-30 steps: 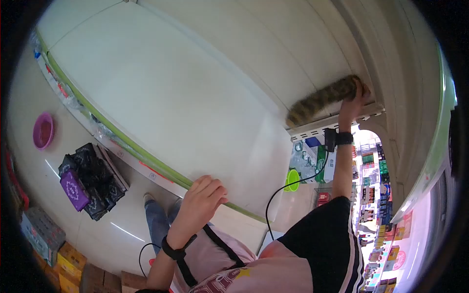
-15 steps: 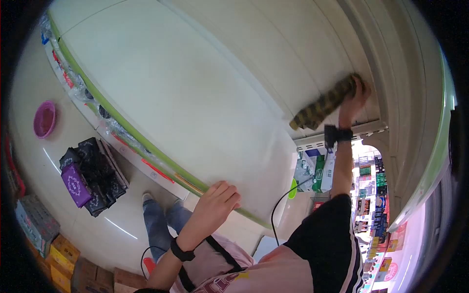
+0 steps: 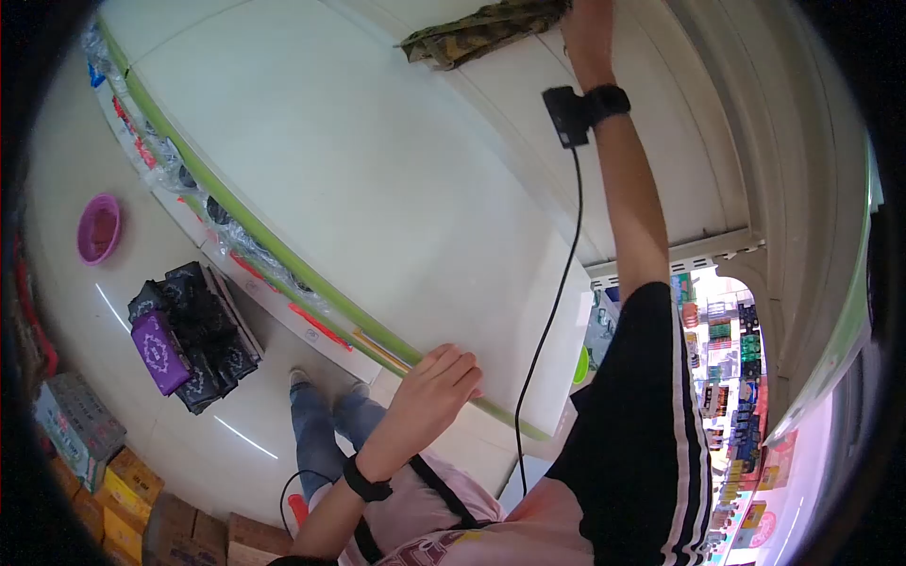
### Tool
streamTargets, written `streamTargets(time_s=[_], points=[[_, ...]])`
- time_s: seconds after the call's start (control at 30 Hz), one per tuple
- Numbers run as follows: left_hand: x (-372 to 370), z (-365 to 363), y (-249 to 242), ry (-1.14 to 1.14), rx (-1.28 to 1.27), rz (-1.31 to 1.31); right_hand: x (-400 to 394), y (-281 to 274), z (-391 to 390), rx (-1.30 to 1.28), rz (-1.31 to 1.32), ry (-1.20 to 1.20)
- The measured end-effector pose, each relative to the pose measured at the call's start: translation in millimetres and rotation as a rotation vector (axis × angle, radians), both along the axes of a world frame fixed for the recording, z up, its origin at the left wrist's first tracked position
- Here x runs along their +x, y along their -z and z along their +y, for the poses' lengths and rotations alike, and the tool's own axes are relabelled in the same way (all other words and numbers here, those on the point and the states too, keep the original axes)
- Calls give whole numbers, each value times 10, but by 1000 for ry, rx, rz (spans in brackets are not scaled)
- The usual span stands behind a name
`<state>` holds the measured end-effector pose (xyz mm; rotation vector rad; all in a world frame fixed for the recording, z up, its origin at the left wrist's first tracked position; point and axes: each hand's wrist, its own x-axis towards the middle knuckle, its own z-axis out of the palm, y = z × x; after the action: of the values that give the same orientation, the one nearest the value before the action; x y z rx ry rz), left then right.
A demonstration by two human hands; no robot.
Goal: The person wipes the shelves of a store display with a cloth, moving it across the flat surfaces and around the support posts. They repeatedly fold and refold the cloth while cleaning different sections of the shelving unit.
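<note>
My right hand (image 3: 587,36) is at the top edge of the head view, partly cut off, closed on one end of a dark green and brown checked cloth (image 3: 486,33). The bunched cloth lies against the pale panel behind the shelf. Near the bottom centre, my left hand (image 3: 434,385) has its fingers curled over the front edge of the white shelf (image 3: 359,179), by the green strip (image 3: 274,236). Its fingertips are partly hidden.
A black cable (image 3: 547,340) hangs from my right wrist across the shelf. On the floor at left are a pink basin (image 3: 99,229), black and purple packages (image 3: 189,330) and cartons (image 3: 132,491). Shelves of goods (image 3: 722,377) stand beyond a gap at right.
My right hand has moved the cloth up and to the left along the panel, away from the bracket. The left hand stays at the shelf edge.
</note>
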<state>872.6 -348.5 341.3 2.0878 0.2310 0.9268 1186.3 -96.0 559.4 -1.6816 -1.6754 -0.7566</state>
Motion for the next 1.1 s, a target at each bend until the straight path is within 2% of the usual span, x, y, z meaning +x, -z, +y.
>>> streamTargets(time_s=[0.03, 0.1, 0.17, 0.3, 0.47, 0.57, 0.7, 0.8, 0.9, 0.93, 1.07, 1.1], points=[[7, -2, 11, 0, -1, -3, -13, -44, -73, 7, 374, -92], [1, -2, 26, -7, -3, -6, 334, -124, -396, 62, -504, 127], [8, -6, 20, -6, 8, 0, 622, -142, -683, 171, -557, 185], [23, -19, 37, -18, -1, -25, 785, -52, -1473, 75, -536, 353], [31, -26, 75, 18, 0, 2, 1042, 351, -2394, -35, -440, 397], [24, -23, 39, 12, -6, 17, 1000, 470, -2561, -36, -408, 391], [37, -21, 38, 21, -64, 48, 879, 492, -2351, 55, -273, 437], [17, -12, 12, 35, -26, 18, 713, 442, -1959, 57, -327, 324], [17, -39, 35, 30, -37, 36, 636, 320, -1332, -55, -491, 389], [20, -47, 52, 26, -48, 28, 633, 256, -1067, -28, -579, 378], [6, -48, 40, -31, -42, 5, 303, 48, -92, 188, -575, 176], [7, -43, 45, -35, -45, 5, 194, -6, 148, 162, -634, 178]])
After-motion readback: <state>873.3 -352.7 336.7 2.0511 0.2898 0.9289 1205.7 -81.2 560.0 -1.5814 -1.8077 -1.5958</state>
